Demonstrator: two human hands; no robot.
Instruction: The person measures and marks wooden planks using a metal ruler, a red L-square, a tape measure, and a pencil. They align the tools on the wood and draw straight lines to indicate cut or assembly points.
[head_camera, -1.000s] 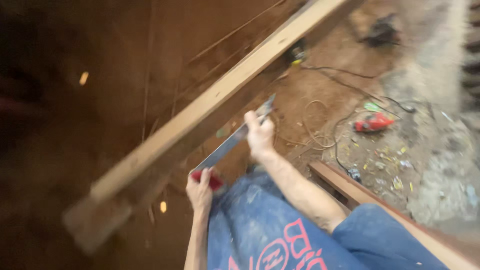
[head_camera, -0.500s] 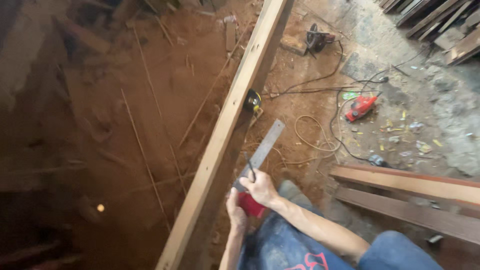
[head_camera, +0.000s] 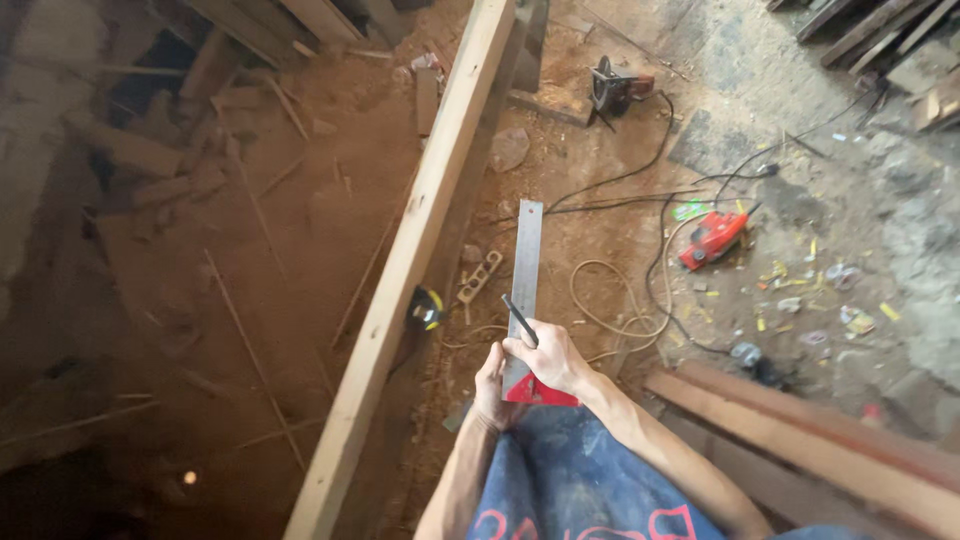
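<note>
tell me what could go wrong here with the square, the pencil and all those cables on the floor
1. The metal square is held up off the long beam, with the right hand also gripping a pencil; either might slip.
2. Loose cables near the red power tool and circular saw could trip someone.
</note>
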